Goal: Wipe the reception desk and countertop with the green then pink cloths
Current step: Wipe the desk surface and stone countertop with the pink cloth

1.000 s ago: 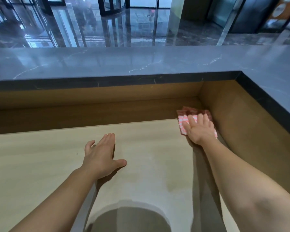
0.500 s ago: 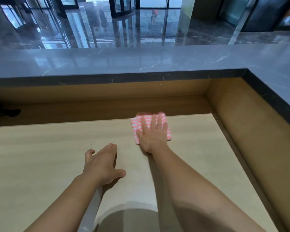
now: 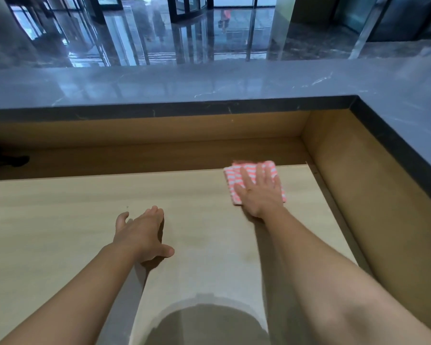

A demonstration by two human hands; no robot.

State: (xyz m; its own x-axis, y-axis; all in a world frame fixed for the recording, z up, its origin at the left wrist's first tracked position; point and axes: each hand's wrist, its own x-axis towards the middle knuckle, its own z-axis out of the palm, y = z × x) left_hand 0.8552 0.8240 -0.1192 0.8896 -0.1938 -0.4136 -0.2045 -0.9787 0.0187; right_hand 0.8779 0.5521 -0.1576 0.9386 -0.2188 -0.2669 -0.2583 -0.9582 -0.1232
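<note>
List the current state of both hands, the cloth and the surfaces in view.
right hand: fingers straight, pressing flat on the pink cloth.
pink cloth: folded, lying flat on the desk near its far right corner, partly under the right hand.
left hand: fingers straight, resting on the desk, holding nothing.
desk: light wood, bearing both hands and the cloth.
countertop: dark glossy stone, touched by neither hand.

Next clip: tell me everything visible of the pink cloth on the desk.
The pink-and-white striped cloth looks like soft fabric, folded into a rough square, layers showing at its far edge. It lies flat on the light wooden desk surface, near its back edge, towards the right corner. The right hand presses on it with straight, spread fingers, covering most of it.
</note>
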